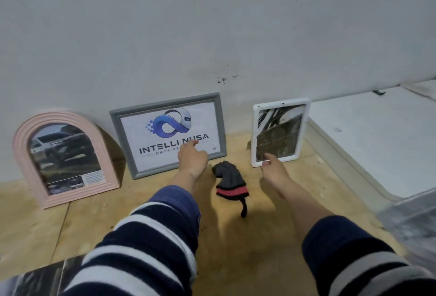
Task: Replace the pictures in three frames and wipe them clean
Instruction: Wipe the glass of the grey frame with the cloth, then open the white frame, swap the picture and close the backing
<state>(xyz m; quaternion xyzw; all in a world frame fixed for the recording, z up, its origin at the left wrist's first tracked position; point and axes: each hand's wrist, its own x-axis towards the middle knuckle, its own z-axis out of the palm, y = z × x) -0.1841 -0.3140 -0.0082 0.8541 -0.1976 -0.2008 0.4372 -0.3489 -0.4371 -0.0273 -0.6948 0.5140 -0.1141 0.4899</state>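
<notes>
Three frames lean against the wall on a plywood surface. A pink arched frame (63, 159) at the left shows a car photo. A grey rectangular frame (167, 134) in the middle holds a logo print. A white frame (279, 130) at the right holds a dark picture. My left hand (192, 159) reaches to the grey frame, one finger extended onto its glass. My right hand (274, 168) touches the white frame's lower edge with a fingertip. A dark knitted cloth with a red stripe (230, 183) lies between my hands.
A white mattress-like slab (377, 135) lies to the right, past the plywood floor (82, 222). A glossy picture sheet (40, 274) lies at the bottom left. Crumpled clear plastic (415, 222) sits at the right edge.
</notes>
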